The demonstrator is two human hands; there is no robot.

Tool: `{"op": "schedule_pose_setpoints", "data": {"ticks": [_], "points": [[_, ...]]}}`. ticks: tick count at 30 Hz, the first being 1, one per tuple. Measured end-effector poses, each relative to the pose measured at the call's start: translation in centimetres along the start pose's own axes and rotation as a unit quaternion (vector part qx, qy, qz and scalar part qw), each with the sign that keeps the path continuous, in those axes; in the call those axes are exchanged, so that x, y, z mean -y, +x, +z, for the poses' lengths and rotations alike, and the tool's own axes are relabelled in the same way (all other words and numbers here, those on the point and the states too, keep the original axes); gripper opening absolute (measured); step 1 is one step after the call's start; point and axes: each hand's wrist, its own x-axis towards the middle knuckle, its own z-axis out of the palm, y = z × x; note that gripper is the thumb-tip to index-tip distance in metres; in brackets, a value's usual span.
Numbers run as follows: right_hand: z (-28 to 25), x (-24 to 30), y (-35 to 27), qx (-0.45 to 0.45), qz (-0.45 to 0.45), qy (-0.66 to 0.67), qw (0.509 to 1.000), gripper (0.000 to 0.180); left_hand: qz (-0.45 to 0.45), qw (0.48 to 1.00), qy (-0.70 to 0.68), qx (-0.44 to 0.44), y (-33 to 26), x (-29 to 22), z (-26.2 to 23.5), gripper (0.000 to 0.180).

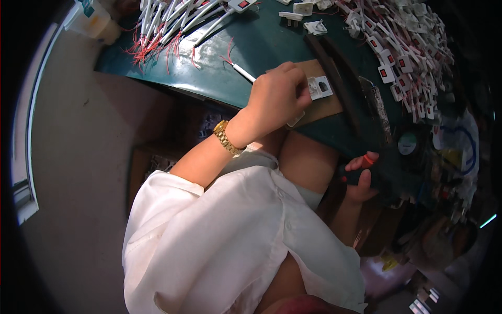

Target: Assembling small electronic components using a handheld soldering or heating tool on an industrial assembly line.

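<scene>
Nearest the cam: loose white button-up shirt [235,246] w/ rolled sleeve, filling the lower middle. From it the left forearm runs up to a gold metal link wristwatch [228,137] and the left hand [277,97], curled shut over the desk edge, fingertips pinched on a small white plastic plug housing w/ dark square opening [320,87]. That housing sits on a flat brown cardboard pad [327,104] at the near edge of the dark green worktop [225,73], just right of the knuckles. A thin white cable w/ red wire ends [241,70] lies on the worktop and goes in under the left hand; can't tell if the fingers grip it too. Right hand [361,180] is low, below the desk edge beside the bare knee, closed round a dark tool handle w/ red bits [366,163]; tool end hidden in shadow. Far left on the worktop: bundle of white cables w/ red stripped wires [162,26]. Far right: big heap of white inline switches w/ red rocker buttons [402,52]. Between them, near the top, a few loose white plug parts [306,18]. A dark long bar [334,73] lies slanted across the worktop just right of the pad.
</scene>
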Motion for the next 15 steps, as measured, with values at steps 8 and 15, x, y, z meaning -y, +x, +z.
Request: {"op": "schedule_pose_setpoints", "data": {"ticks": [8, 15], "points": [[-3.0, -2.7, 2.7, -0.036, 0.063, 0.162, 0.984, 0.045, 0.066, 0.997, -0.028, -0.007, 0.5, 0.3, 0.1, 0.012], [-2.5, -3.3, 2.8, -0.03, 0.029, 0.177, 0.983, 0.048, 0.031, 0.975, -0.191, 0.105, 0.3, -1.4, -5.5, 0.007]]}}
